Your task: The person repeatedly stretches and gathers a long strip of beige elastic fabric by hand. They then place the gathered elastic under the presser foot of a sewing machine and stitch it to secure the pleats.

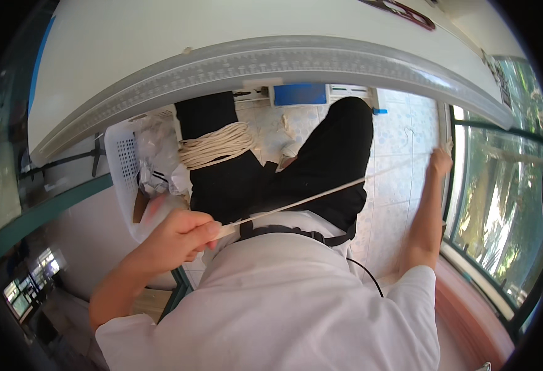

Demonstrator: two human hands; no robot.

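A thin cream cord (302, 201) runs taut and slanting across my lap from hand to hand. At its lower left end, my left hand (182, 238) is closed on it beside my waist, where a short pale piece (227, 230) sticks out past the thumb. My right hand (441, 162) is stretched out to the far right near the window and grips the other end; its fingers are small and slightly blurred. A bundle of cream cord (217, 146) lies in many turns across my left leg in black trousers (222, 182).
In front stands a white table (234, 28) with a grey ruler-like strip (284, 59) along its edge and a dark red tool (407, 13) on top. A white basket (123, 176) with plastic bags is at left. Below are a blue box (299, 94) and tiled floor (401, 133); a green-framed window (500, 198) is at right.
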